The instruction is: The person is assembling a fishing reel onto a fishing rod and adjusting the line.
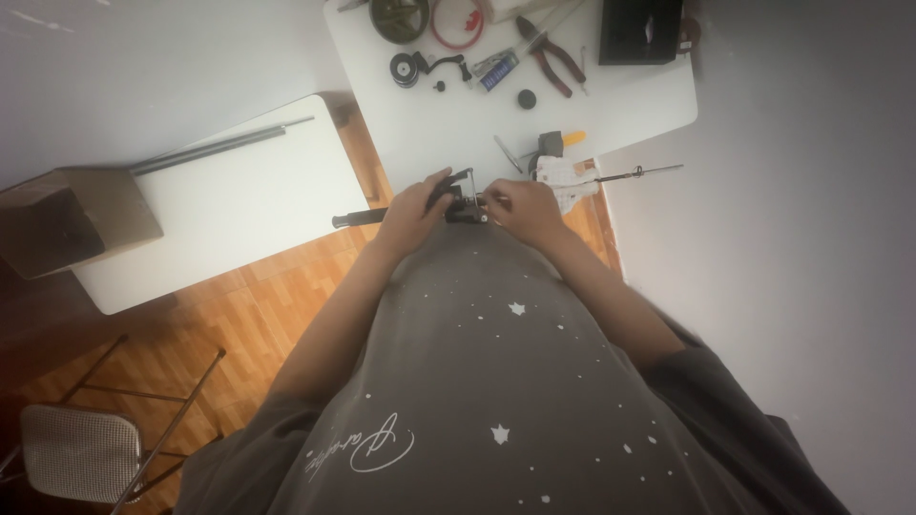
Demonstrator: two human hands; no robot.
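- Just above the frame's centre, the left hand [412,212] is clenched around a small black mechanical assembly [461,204], held in the air at the near edge of the white table [611,105].
- The right hand [523,210] pinches at the assembly's right side; what sits between its fingertips is too small to tell, perhaps a thin tool or pin.
- A tiny part could slip from that pinch and drop to the wooden floor [239,315], since the work hangs off the table edge.
- The long black rod [361,218] sticking left from the assembly may lever it out of the grip if bumped.
- The white part [565,181] with a thin shaft lies close by, easy to knock.
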